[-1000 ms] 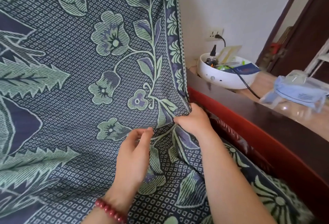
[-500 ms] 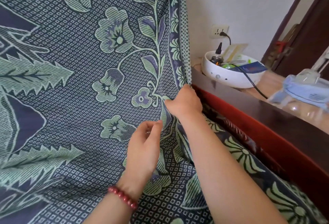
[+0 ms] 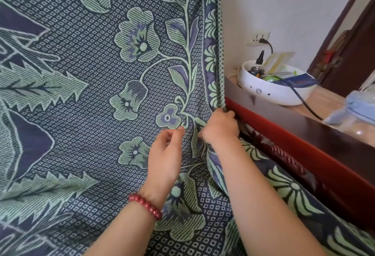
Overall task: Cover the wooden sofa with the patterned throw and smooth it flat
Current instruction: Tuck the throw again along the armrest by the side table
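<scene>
The patterned throw [image 3: 101, 93] is soft, thick woven cloth, probably non-slip; take it at the border. The right hand [image 3: 220, 126] grip is clamped on that border beside the wooden sofa [image 3: 304, 154] rail. Whether the left hand [image 3: 165, 154] grip holds cloth cannot be told.

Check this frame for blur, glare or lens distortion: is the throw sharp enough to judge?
Head view, centre: soft even light, no hard shadows; the patterned throw and the right hand gripping its edge are sharp. Head view, right edge: the blue bundle is blurred, with a small glare spot on the dark ledge. Head view overall: wide-angle bending tilts the door frame.
</scene>
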{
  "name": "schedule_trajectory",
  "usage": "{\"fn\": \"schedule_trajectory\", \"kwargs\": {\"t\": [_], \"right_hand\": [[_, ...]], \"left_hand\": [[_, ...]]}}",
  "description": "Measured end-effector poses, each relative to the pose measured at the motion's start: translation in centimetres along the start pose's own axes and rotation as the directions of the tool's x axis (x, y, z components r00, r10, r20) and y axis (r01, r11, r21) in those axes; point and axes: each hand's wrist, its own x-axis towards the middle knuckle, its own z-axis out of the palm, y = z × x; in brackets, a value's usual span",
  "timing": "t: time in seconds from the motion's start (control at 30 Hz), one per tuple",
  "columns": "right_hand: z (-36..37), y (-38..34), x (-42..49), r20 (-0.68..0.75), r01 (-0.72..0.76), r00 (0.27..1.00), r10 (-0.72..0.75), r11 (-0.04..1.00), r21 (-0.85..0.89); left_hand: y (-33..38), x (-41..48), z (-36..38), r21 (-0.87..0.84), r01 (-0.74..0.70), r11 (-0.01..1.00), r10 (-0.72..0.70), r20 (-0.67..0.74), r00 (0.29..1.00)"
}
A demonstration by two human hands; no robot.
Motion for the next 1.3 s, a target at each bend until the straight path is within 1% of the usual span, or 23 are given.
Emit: {"fn": "schedule_trajectory", "kwargs": {"t": [0.07, 0.13, 0.27, 0.43, 0.53, 0.6, 0.63, 0.7, 0.8, 0.83, 0.87, 0.93, 0.97, 1.03, 1.1, 1.17, 1.2, 1.3], "right_hand": [[1.4, -0.6, -0.2, -0.027, -0.054, 0.998, 0.054, 0.998, -0.006], [1.9, -0.8, -0.1, -0.047, -0.075, 0.996, 0.075, 0.997, 0.011], [0.0, 0.3, 0.1, -0.08, -0.032, 0.996, 0.034, 0.999, 0.026], [-0.3, 0.7, -1.7, -0.027, 0.059, 0.998, -0.057, 0.997, 0.051], [-0.5, 0.6, -1.3, 0.013, 0.032, 0.999, -0.033, 0.993, 0.113], [-0.4, 0.6, -1.1, 0.016, 0.001, 1.0, -0.003, 0.993, 0.114], [-0.4, 0.7, -0.9, -0.008, -0.005, 1.0, 0.006, 0.991, 0.131], [-0.7, 1.0, -0.5, -0.094, -0.011, 0.995, 0.032, 0.975, 0.221], [-1.4, 1.7, -0.2, -0.237, 0.056, 0.971, 0.024, 0.944, 0.325], [-1.7, 1.9, -0.2, -0.256, 0.076, 0.967, 0.008, 0.946, 0.316], [-1.8, 1.9, -0.2, -0.237, 0.091, 0.971, -0.027, 0.96, 0.266], [-2.0, 2.0, -0.3, -0.118, 0.103, 0.989, -0.091, 0.989, 0.103], [-2.1, 1.9, -0.3, -0.06, 0.103, 0.993, -0.099, 0.993, 0.053], [-2.1, 1.9, -0.3, 0.014, 0.098, 0.995, -0.099, 0.995, 0.033], [-2.0, 1.7, -0.2, 0.036, 0.072, 0.997, -0.075, 0.995, 0.075], [-2.0, 1.2, -0.4, 0.021, 0.054, 0.998, -0.058, 0.989, 0.138], [-2.0, 0.9, -0.6, -0.011, 0.061, 0.998, -0.06, 0.988, 0.14], [-1.6, 0.3, -1.3, -0.166, 0.111, 0.98, -0.108, 0.994, 0.008]], "left_hand": [[-0.6, -0.2, -0.2, 0.014, 0.007, 1.0, -0.007, 0.004, 1.0], [-1.1, -0.4, -0.4, 0.018, 0.023, 1.0, -0.023, 0.002, 1.0], [-1.7, -0.6, -1.2, 0.02, 0.061, 0.998, -0.061, -0.022, 0.998], [-1.6, -1.0, -1.0, -0.003, 0.046, 0.999, -0.046, -0.018, 0.999], [-1.4, -1.1, -1.0, 0.007, 0.03, 1.0, -0.03, -0.019, 0.999], [-1.3, -1.1, -1.2, 0.011, 0.032, 0.999, -0.032, -0.023, 0.999], [-1.3, -1.1, -1.4, 0.01, 0.031, 0.999, -0.03, -0.024, 0.999], [-1.3, -1.1, -1.8, -0.001, 0.023, 1.0, -0.023, -0.026, 0.999], [-1.8, -1.0, -2.3, -0.006, 0.021, 1.0, -0.021, -0.026, 0.999], [-2.0, -1.0, -2.4, -0.009, 0.024, 1.0, -0.024, -0.029, 0.999], [-2.0, -0.8, -2.5, -0.01, 0.026, 1.0, -0.026, -0.036, 0.999], [-2.1, -0.4, -2.6, -0.017, 0.03, 0.999, -0.031, -0.057, 0.998], [-2.0, -0.1, -2.6, -0.018, 0.032, 0.999, -0.033, -0.062, 0.998], [-1.8, -0.1, -2.6, -0.017, 0.035, 0.999, -0.036, -0.058, 0.998], [-1.7, -0.2, -2.4, -0.018, 0.025, 1.0, -0.026, -0.045, 0.999], [-1.9, -0.3, -2.2, -0.027, 0.023, 0.999, -0.024, -0.041, 0.999], [-1.9, -0.4, -2.1, -0.031, 0.027, 0.999, -0.028, -0.043, 0.999], [-2.0, -0.5, -2.0, -0.038, 0.033, 0.999, -0.034, -0.049, 0.998]]}}
